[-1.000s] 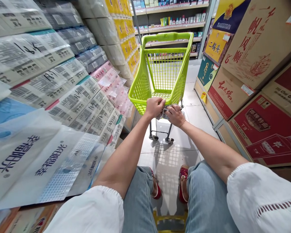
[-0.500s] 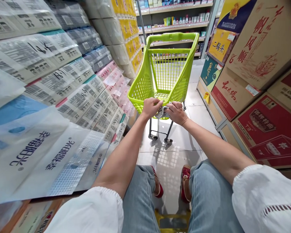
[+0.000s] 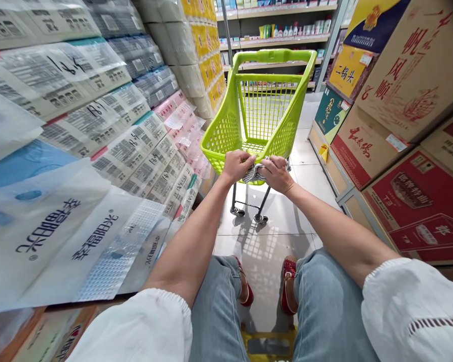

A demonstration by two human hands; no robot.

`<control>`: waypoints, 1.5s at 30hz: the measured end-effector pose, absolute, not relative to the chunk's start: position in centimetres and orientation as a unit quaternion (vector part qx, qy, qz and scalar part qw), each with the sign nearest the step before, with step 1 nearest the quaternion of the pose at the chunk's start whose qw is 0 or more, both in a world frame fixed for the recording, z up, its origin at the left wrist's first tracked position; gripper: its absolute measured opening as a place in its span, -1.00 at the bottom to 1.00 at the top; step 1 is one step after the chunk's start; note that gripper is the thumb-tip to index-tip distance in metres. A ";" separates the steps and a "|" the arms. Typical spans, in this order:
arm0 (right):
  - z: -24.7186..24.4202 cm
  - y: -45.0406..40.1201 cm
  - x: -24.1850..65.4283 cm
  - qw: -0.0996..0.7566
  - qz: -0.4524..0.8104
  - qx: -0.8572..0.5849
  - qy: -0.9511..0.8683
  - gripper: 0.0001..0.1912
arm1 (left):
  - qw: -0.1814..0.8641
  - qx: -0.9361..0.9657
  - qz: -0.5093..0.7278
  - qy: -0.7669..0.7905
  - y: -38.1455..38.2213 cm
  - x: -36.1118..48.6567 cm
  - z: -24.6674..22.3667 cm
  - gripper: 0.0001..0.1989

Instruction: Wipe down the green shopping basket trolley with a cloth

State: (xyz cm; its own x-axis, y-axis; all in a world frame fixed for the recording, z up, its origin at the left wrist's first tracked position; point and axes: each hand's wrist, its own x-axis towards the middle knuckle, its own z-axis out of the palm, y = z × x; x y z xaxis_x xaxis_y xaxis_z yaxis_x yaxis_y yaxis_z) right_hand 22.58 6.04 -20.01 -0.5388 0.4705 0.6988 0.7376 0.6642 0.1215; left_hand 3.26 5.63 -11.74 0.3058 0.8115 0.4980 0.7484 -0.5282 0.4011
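A lime-green plastic shopping cart (image 3: 229, 116) on dark legs with small wheels stands right in front of me. My left hand (image 3: 237, 166) is closed over the cart's near rim, its thumb reaching toward a grey striped cloth (image 3: 252, 174). The cloth is bunched against the rim between my two hands. My right hand (image 3: 277, 173) is closed around the cloth's right part and presses it to the rim. Some of the fingers on both hands are hidden. The cart's basket looks empty where its inside shows.
Plastic-wrapped paper packs (image 3: 132, 141) are stacked high close on my left. Liquor cartons (image 3: 403, 201) line a low rack on the right. Shelves with bottles (image 3: 287, 31) stand beyond the cart. Under me shows part of a yellow stool (image 3: 268, 344) on the tiled floor (image 3: 264, 261).
The view has shifted slightly, so the cart's far end and the shelves appear a little further right. Both hands stay at the rim, with only a slight shift of the fingers on the cloth.
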 end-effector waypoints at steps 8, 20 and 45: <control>-21.0 5.4 22.7 0.313 -0.178 -0.357 -0.862 -0.80 | 0.050 0.804 0.358 0.472 5.7 3.5 -11.8 -0.51; -13.2 4.3 22.8 0.401 -0.084 -0.409 -0.815 -0.58 | 0.046 0.780 0.399 0.481 6.0 4.8 -12.4 -0.67; -9.8 4.9 22.1 0.357 0.008 -0.434 -0.827 -0.76 | 0.023 0.799 0.349 0.489 4.3 3.1 -11.6 -0.61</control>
State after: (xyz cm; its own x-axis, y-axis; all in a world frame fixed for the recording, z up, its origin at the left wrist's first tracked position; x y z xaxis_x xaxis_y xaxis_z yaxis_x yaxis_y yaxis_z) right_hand 22.08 4.93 -9.79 -0.3684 0.7229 0.5845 0.7122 0.6236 -0.3224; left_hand 3.05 4.27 -11.63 0.2780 0.7977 0.5352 0.7655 -0.5205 0.3782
